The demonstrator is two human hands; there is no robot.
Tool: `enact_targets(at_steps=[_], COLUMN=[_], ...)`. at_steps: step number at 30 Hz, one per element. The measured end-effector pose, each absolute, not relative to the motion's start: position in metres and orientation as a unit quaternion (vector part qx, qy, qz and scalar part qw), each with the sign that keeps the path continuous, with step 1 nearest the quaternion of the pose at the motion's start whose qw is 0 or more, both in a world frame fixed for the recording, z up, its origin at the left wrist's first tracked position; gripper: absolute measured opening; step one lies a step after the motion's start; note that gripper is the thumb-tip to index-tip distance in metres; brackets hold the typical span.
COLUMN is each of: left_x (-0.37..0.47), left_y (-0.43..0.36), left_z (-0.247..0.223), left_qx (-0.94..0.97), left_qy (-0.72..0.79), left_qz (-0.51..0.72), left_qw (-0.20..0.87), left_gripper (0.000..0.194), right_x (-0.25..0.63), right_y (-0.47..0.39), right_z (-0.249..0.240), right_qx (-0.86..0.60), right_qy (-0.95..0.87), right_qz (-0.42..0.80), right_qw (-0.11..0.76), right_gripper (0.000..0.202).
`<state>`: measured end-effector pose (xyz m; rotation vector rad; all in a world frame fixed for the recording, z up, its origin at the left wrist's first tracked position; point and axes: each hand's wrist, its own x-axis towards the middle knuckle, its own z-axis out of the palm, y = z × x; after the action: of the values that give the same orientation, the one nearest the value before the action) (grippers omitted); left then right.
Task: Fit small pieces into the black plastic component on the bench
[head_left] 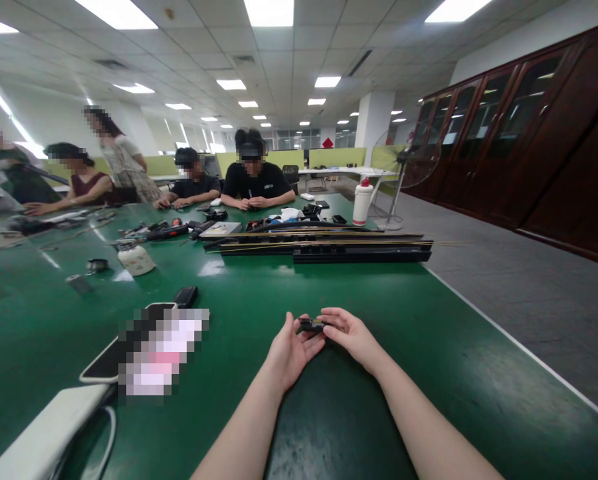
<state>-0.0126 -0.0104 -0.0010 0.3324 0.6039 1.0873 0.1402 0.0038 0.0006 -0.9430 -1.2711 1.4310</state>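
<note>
Between my two hands is a small dark flat piece (311, 325) with a greenish patch on top; its exact kind is too small to make out. My left hand (291, 350) lies palm up beneath it, fingers curled against its left end and underside. At its right end, my right hand (349, 337) pinches the piece between thumb and fingers. Both hands are just above the green tabletop (379, 293), close to its near middle.
Long black channels (363, 253) with thin yellowish rods cross the table ahead. On the left lie a phone (129, 347), a white box-shaped device (49, 433) with a cable, and a small jar (136, 259). A white bottle (362, 203) stands farther back. Several people sit across the table.
</note>
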Motion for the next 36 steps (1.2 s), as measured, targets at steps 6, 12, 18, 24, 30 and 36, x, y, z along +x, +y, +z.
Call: enact_targets(at_steps=[6,12,18,24,30,36], left_x=[-0.015,-0.016,-0.016,-0.016,-0.014,-0.016], left_y=[-0.012,-0.014,-0.015,-0.011,-0.012,-0.013], left_z=[-0.001,0.0,-0.001,-0.007,-0.007,-0.006], left_qx=[0.106,0.078,0.082,0.07,0.074,0.065], left_qy=[0.195,0.167,0.175,0.197,0.2,0.187], left_qz=[0.467,0.455,0.459,0.485,0.492,0.49], left_qw=[0.856,0.871,0.867,0.849,0.844,0.849], left_gripper=[0.044,0.041,0.038,0.035,0.031,0.03], right_x=[0.133,0.13,0.127,0.127,0.128,0.129], right_y=[-0.001,-0.009,-0.017,-0.019,-0.02,-0.019], right_z=[-0.001,0.002,0.007,0.007,0.01,0.009], right_qx=[-0.357,-0.384,-0.389,-0.408,-0.429,-0.45], right_qy=[-0.582,-0.614,-0.642,-0.687,-0.704,-0.711], right_qz=[0.565,0.516,0.483,0.42,0.382,0.353], right_qw=[0.463,0.458,0.451,0.43,0.418,0.41], right_gripper=[0.034,0.03,0.025,0.024,0.023,0.027])
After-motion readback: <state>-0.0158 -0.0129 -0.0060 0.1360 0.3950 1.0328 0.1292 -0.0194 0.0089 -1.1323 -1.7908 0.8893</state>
